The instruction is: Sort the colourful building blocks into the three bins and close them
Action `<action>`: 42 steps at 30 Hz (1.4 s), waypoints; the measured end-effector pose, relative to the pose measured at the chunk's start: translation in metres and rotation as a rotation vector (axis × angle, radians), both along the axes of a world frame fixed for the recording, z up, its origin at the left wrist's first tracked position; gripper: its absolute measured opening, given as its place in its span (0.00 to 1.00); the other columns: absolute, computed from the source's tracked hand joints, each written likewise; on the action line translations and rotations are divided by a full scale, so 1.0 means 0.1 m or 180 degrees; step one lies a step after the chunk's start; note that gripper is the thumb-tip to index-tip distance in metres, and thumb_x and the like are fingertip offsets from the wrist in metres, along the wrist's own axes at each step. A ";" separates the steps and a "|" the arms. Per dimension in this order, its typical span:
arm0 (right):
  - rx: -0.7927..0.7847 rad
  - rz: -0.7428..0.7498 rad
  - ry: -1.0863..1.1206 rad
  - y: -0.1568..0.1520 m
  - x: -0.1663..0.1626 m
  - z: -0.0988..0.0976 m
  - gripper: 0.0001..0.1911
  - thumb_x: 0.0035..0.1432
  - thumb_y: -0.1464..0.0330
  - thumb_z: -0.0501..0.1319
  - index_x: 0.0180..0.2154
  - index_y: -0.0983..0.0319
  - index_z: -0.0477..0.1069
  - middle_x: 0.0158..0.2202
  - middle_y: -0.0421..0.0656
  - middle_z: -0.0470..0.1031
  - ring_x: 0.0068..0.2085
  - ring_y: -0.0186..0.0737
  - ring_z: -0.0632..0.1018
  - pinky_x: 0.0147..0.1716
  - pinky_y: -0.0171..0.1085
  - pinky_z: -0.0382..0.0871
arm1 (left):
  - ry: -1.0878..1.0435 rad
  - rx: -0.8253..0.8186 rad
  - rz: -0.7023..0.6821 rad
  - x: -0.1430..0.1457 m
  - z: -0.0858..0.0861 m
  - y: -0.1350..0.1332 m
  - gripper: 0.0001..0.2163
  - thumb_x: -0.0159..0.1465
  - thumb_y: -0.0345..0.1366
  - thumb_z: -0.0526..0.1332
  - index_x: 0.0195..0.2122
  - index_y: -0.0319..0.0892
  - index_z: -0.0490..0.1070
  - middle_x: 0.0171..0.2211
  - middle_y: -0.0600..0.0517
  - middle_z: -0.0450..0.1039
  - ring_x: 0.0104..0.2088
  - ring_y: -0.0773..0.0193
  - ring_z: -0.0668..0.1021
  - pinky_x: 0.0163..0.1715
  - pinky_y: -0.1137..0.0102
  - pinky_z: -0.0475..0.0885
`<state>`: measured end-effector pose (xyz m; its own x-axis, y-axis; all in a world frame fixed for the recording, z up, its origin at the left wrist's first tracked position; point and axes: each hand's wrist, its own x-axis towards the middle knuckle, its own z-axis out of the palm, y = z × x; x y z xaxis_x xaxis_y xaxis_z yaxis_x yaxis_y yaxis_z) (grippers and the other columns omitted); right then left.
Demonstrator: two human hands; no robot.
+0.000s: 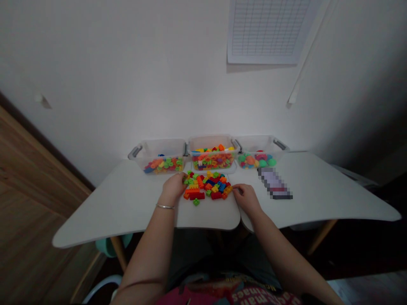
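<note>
A heap of colourful plastic building bricks (206,185) lies on the white tabletop between my hands. At the heap's left edge is my left hand (173,186), its fingers curled beside green bricks; whatever they may hold is hidden. My right hand (248,198) is on the other side, thumb and forefinger closed at the end of an orange-yellow brick (227,190). Red bricks (197,196) lie along the near side of the heap. One small green brick (196,202) sits a little closer to me, apart from the others.
Against the wall stand three clear bins: the left bin (162,146) and middle bin (213,142) hold small colourful pieces, the right bin (257,142) balls. A pixelated, phone-like object (275,183) lies right of my right hand. Two white tables (127,203) meet near the middle.
</note>
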<state>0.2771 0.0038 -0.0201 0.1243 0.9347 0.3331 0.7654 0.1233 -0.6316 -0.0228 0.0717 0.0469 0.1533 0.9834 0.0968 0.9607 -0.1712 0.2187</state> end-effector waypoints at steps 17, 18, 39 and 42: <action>0.0005 -0.0022 0.0016 -0.01 0.01 0.03 0.13 0.57 0.68 0.57 0.39 0.62 0.78 0.41 0.46 0.80 0.45 0.45 0.75 0.50 0.42 0.65 | -0.2003 0.2085 -0.0174 0.37 0.44 0.14 0.12 0.59 0.39 0.65 0.43 0.42 0.75 0.40 0.48 0.77 0.43 0.58 0.76 0.46 0.63 0.70; 0.0001 -0.0034 0.0008 -0.01 0.01 0.04 0.13 0.57 0.68 0.57 0.39 0.62 0.79 0.41 0.46 0.80 0.45 0.45 0.75 0.50 0.42 0.65 | -0.1882 0.2308 -0.0133 0.44 0.50 0.17 0.12 0.59 0.39 0.65 0.43 0.42 0.75 0.41 0.48 0.77 0.45 0.56 0.75 0.49 0.61 0.68; 0.0017 -0.0018 0.0039 -0.02 0.03 0.04 0.13 0.57 0.69 0.57 0.40 0.62 0.79 0.40 0.46 0.80 0.45 0.45 0.75 0.49 0.42 0.66 | -0.0535 0.1370 0.0467 0.82 0.90 0.63 0.13 0.56 0.48 0.65 0.39 0.50 0.80 0.49 0.46 0.74 0.55 0.44 0.65 0.51 0.52 0.63; -0.0006 -0.0008 0.0031 0.00 0.03 0.03 0.13 0.57 0.69 0.57 0.40 0.62 0.79 0.40 0.45 0.80 0.45 0.44 0.75 0.49 0.42 0.66 | -0.0723 0.1614 0.0395 0.78 0.92 0.55 0.12 0.58 0.45 0.63 0.41 0.49 0.79 0.47 0.47 0.75 0.54 0.46 0.67 0.51 0.54 0.64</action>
